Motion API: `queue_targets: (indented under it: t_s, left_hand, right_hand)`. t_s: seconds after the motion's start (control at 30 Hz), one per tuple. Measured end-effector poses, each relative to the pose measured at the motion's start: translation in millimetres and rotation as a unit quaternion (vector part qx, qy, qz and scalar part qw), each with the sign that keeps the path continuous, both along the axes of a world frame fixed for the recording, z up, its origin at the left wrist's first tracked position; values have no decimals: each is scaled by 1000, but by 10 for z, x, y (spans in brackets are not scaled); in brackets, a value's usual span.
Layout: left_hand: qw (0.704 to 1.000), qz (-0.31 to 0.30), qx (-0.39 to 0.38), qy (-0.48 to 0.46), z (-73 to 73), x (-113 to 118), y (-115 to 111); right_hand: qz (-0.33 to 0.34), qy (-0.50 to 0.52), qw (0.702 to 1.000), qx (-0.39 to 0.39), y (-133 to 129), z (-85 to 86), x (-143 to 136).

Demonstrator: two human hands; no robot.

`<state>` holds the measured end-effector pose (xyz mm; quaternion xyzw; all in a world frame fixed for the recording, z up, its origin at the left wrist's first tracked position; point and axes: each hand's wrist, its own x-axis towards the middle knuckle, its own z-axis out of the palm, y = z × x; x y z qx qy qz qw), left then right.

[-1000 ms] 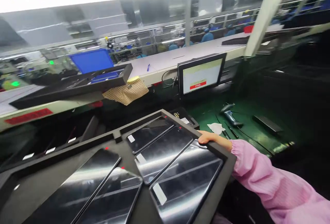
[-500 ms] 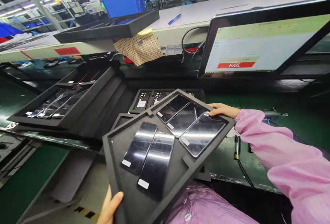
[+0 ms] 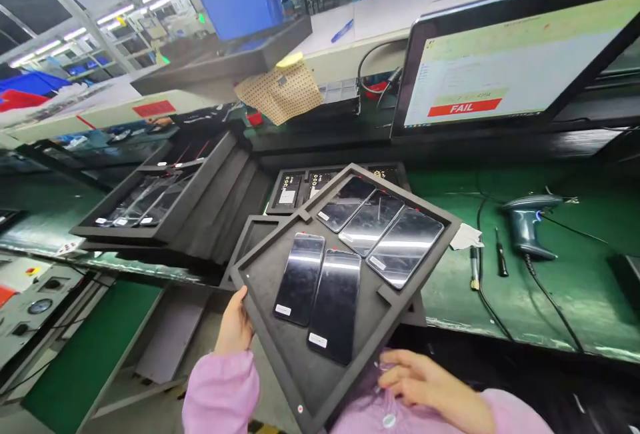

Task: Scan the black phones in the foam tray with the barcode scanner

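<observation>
A black foam tray (image 3: 276, 364) is held tilted over the bench's front edge, and my left hand (image 3: 235, 324) is closed around its left side. Inside it lie several smartphones with dark glossy screens and small white labels. Two, including a front smartphone (image 3: 336, 304), lie in the nearer part. Three more lie beyond, among them the right-hand smartphone (image 3: 406, 247). My right hand (image 3: 417, 384) is off the rim, beside the tray's near right edge and in front of my pink sleeve and garment, fingers loosely extended and holding nothing.
Stacked black trays (image 3: 200, 211) stand at left, the top one holding wrapped devices. Behind my tray is another tray with phone parts (image 3: 289, 191). On the green bench lie a barcode scanner (image 3: 530, 224), a screwdriver (image 3: 501, 254) and a brush (image 3: 475, 271). A monitor (image 3: 500, 81) reads FAIL.
My right hand has left the tray's far right corner and come down to its near side. My left hand has shifted up along the left rim. The view has swung slightly.
</observation>
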<state>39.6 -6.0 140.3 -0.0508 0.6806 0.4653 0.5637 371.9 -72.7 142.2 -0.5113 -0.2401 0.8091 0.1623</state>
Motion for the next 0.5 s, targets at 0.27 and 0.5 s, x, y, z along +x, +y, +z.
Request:
queue_targets:
  t_s: [0.27, 0.5]
  left_hand:
    - [995, 6, 8, 96, -211, -6, 59]
    - [996, -54, 21, -70, -355, 776, -877]
  right_hand:
    - [-248, -20, 968, 24, -142, -116, -944]
    - [-261, -199, 942, 72, 142, 243, -39]
